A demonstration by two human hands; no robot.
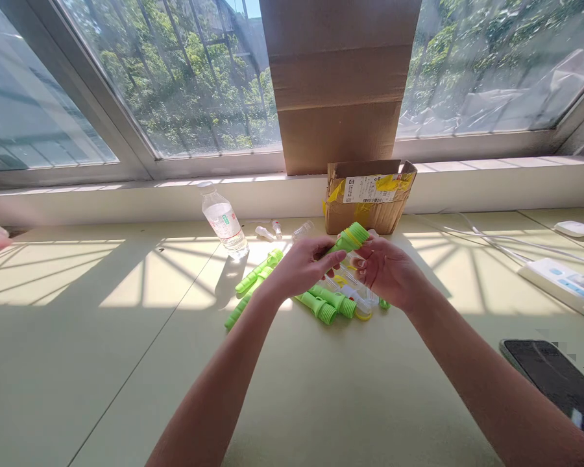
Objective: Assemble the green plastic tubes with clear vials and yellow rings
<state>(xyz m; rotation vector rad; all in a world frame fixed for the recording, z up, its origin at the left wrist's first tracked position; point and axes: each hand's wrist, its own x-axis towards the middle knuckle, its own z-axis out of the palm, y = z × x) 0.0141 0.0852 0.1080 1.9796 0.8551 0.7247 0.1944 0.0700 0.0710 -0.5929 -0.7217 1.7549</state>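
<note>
My left hand (307,264) is closed around a green plastic tube (346,240), which looks like a flashlight body. Its threaded end points up and right, and a yellow ring sits round it below the threads. Beside that end, my right hand (390,269) has its fingers curled in; whether they grip the tube or some small part is hard to make out. Under my hands lie more green threaded tubes (317,307), clear plastic pieces (365,292) and yellow rings (365,316). Further green tubes (259,271) lie left of them, partly behind my left wrist.
Behind the parts stands an open cardboard box (365,211). A clear bottle (225,224) is at back left, with small white pieces (265,233) beside it. To the right are a power strip (562,280) with cables and a phone (555,376). Windows line the back.
</note>
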